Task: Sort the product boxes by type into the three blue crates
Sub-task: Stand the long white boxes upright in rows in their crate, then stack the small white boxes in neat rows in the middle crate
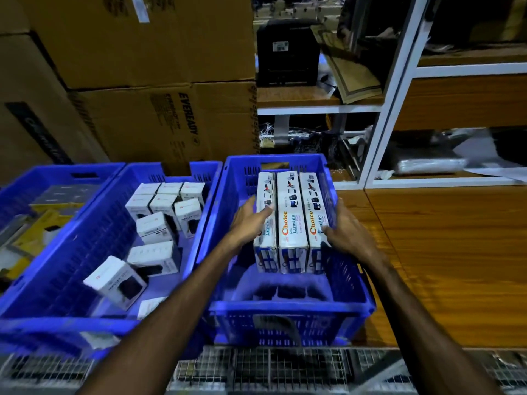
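Step in hand: three long Choice Lumino boxes [292,220] are being squared up side by side in the right blue crate [353,283]; they are judged to be one sorted type being settled in place.
Left hand [251,220]: fingers are held straight and laid against the outer face of the leftmost box, with the thumb over its top.
Right hand [346,226]: fingers are curled round the outer edge of the rightmost box, between it and the crate wall.
Other types: small white boxes [168,206] are seen in the middle blue crate [94,323], left of the left hand, some upright and some toppled; yellow packs [48,223] are held in the left blue crate [37,175], farther left.
Next move: a release of the row is called for, then a reach left for any box judged unsorted.
Edges: little gap is left between the right hand and the crate wall, so the fingers would have to be drawn upward.
Open room: bare crate floor is seen nearer than both hands and beside the left hand; a wooden counter [456,252] lies right of the right hand.
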